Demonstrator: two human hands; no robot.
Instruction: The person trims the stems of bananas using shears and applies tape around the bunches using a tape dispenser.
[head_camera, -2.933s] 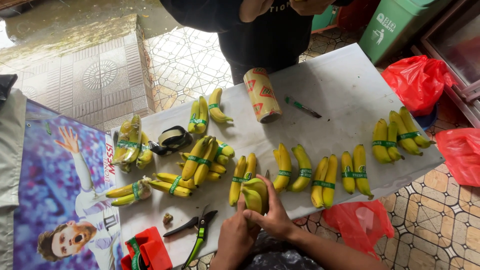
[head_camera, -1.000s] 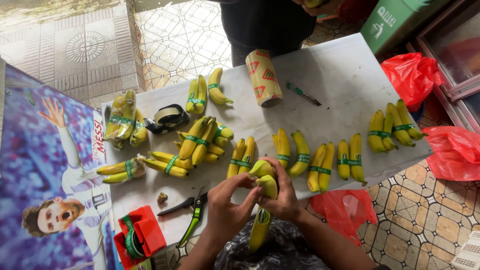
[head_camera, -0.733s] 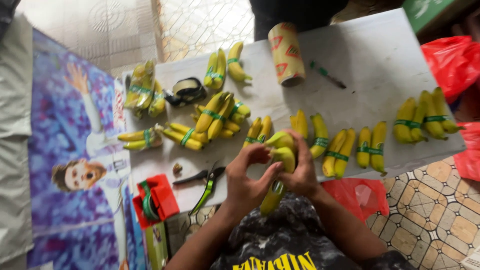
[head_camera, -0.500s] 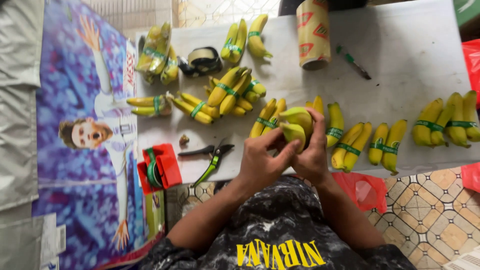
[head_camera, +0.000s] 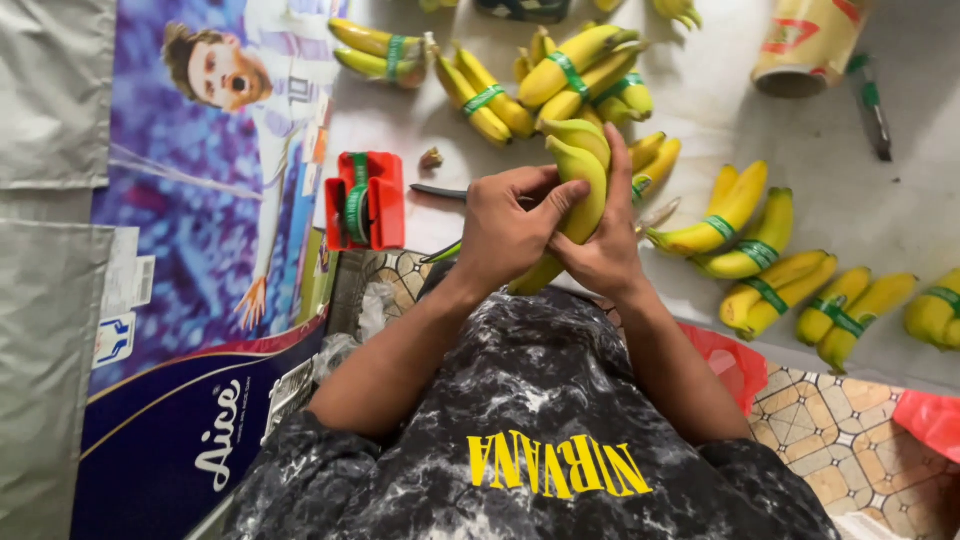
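At the near edge of the white table (head_camera: 900, 190), both hands close around a small cluster of yellow-green bananas (head_camera: 583, 185) held upright against the person's chest. The left hand (head_camera: 505, 230) wraps the cluster from the side, thumb laid across the fruit and fingers curled behind, which steadies it. The right hand (head_camera: 605, 245) cups it from the other side, fingers stretched up along the skin, so the fruits stay pressed together. Just left of the hands sits a red plastic tape dispenser (head_camera: 366, 200) loaded with green tape, within easy reach. Dark-handled scissors (head_camera: 440, 192) lie partly hidden behind the left hand. Across the table lie banana bunches already banded with green tape (head_camera: 745, 225), set in loose rows, and a tan cardboard roll (head_camera: 805, 45) lies at the far side
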